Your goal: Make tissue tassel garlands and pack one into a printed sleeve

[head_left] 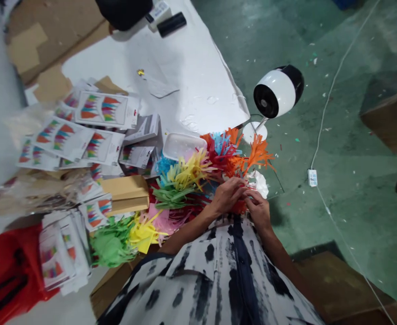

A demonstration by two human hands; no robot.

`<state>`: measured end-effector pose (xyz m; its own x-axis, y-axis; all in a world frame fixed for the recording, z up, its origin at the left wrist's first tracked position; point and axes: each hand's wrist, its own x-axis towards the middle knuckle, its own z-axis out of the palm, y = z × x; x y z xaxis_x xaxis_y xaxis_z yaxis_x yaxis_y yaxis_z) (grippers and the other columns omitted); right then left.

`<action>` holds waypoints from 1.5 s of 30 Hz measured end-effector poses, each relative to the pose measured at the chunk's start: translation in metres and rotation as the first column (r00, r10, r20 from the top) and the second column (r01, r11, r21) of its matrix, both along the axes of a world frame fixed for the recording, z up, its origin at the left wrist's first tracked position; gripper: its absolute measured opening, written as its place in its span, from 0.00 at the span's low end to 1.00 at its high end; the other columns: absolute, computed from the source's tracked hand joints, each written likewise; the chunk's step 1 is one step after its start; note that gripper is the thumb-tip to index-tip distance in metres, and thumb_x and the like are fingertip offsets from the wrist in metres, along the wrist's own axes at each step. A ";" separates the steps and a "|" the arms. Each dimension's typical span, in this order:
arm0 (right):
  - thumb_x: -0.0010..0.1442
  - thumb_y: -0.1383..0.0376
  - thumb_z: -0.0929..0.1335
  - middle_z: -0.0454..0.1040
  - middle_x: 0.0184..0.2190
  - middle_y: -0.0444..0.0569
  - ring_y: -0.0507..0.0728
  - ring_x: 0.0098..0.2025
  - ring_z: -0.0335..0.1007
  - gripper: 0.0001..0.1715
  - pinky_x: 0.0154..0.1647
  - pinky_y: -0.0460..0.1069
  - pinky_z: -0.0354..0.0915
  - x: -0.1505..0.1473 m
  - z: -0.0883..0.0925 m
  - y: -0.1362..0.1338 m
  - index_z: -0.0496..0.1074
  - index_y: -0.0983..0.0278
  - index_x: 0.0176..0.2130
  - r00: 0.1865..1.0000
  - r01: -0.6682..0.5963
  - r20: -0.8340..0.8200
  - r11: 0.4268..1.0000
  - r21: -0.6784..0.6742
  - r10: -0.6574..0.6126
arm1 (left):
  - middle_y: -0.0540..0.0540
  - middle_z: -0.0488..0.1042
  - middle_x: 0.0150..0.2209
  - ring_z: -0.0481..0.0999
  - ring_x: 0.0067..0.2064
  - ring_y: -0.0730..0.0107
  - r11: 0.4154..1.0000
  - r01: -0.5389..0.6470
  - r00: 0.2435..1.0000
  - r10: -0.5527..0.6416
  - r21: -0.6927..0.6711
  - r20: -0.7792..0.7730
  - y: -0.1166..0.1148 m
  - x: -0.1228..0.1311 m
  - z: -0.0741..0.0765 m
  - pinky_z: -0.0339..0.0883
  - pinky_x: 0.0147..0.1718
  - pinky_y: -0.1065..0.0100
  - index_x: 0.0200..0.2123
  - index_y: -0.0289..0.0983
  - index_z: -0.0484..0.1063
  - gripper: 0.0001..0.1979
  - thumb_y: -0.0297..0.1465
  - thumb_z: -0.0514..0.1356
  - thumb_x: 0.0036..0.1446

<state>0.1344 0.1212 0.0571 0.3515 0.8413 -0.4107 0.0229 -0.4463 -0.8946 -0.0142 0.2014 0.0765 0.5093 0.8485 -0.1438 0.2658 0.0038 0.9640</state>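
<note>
My left hand (226, 195) and my right hand (259, 208) meet just above my lap, fingers pinched together on a bunch of fringed tissue-paper tassels (234, 155) in red, orange and blue. A crumpled bit of white paper (260, 181) sits beside my right hand's fingers. More fringed tassels in yellow, green and blue (181, 178) lie piled to the left of my hands. Green and yellow ones (124, 239) lie lower left. Which strand each hand grips is hidden by the fingers.
Printed packets with coloured tassel pictures (83, 131) are spread at left, with a stack (58, 253) lower left by a red bag (9, 271). A brown cardboard box (127, 193), a white tray (183, 144), a small white fan (278, 92) and a white cable (323, 117) on the green floor.
</note>
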 end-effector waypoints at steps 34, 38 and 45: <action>0.57 0.47 0.76 0.82 0.30 0.47 0.58 0.34 0.79 0.20 0.39 0.51 0.73 0.001 0.018 0.002 0.81 0.61 0.35 0.979 -0.118 -0.175 0.991 -0.057 0.107 | 0.42 0.76 0.51 0.72 0.52 0.58 0.851 0.179 0.850 0.119 0.493 -0.514 0.036 -0.099 -0.022 0.68 0.52 0.56 0.37 0.43 0.84 0.06 0.32 0.65 0.65; 0.56 0.47 0.76 0.82 0.30 0.47 0.58 0.33 0.79 0.21 0.39 0.51 0.73 0.000 0.018 0.003 0.81 0.61 0.35 0.978 -0.111 -0.182 0.993 -0.045 0.101 | 0.44 0.74 0.50 0.73 0.53 0.60 0.834 -0.288 0.918 0.380 0.470 -0.112 0.054 -0.117 0.019 0.69 0.52 0.58 0.39 0.45 0.85 0.06 0.38 0.70 0.60; 0.57 0.46 0.76 0.82 0.30 0.47 0.58 0.34 0.78 0.21 0.39 0.51 0.73 -0.002 0.020 0.006 0.82 0.61 0.36 0.978 -0.111 -0.178 0.994 -0.016 0.107 | 0.45 0.79 0.44 0.74 0.48 0.60 0.841 -0.230 0.955 0.293 0.490 -0.055 0.073 -0.122 0.054 0.69 0.51 0.57 0.35 0.46 0.85 0.04 0.38 0.73 0.58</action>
